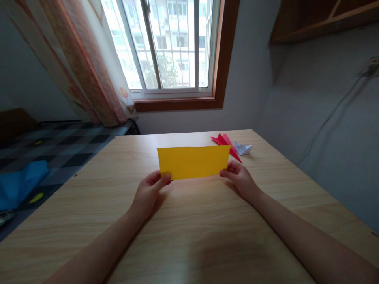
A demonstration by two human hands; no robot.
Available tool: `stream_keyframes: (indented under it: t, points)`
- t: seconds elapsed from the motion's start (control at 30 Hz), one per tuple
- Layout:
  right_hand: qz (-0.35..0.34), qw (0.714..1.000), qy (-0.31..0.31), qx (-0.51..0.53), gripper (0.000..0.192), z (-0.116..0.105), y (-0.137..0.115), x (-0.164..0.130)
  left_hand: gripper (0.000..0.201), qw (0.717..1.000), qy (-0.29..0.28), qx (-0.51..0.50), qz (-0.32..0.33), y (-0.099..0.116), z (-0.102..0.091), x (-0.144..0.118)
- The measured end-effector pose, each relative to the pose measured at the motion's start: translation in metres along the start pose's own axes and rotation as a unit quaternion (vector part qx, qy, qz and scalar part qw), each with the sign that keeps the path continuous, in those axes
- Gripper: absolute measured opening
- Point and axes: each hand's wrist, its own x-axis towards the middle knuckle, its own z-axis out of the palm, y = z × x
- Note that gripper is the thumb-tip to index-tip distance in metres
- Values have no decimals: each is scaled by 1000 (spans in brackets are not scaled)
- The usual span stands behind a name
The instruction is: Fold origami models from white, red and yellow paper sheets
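Between my two hands a rectangular sheet of yellow paper (pixel 194 162) is held up above the table, its long side running left to right. My left hand (pixel 149 191) pinches its lower left corner, thumb on the near face. The lower right corner is gripped by my right hand (pixel 240 179), also with the thumb in front and the fingers behind. Just behind the sheet's right end lie a red folded paper plane (pixel 232 149) and a small white paper boat (pixel 243 148); the sheet covers part of the plane.
The light wooden table (pixel 177 236) reaches toward a wall with a window (pixel 174 47). At left, a bed with a checked cover (pixel 79 146) carries a blue item (pixel 23 181). A curtain (pixel 85 59) hangs above it. A cable (pixel 331 114) runs down the right wall below a shelf (pixel 325 29).
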Motion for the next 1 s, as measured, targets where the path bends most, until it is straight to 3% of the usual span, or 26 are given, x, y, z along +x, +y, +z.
stream_keyframes:
  t: [0.17, 0.27, 0.5, 0.73, 1.0]
  points:
    - [21, 1000, -3, -4, 41, 0, 0, 0, 86, 1000, 0, 10, 2, 4, 3, -2]
    - [28, 1000, -5, 2, 52, 0, 0, 0, 97, 1000, -9, 14, 1, 4, 4, -3]
    - [50, 997, -33, 54, 63, 1, -1, -3, 86, 991, -18, -87, -99, 4, 6, -2]
    - [80, 985, -111, 102, 78, 3, -5, -8, 84, 990, -17, -87, -110, 2, 3, 1]
    - [79, 973, -189, 107, 58, 4, -10, -9, 84, 989, 7, -91, -117, 2, 2, 3]
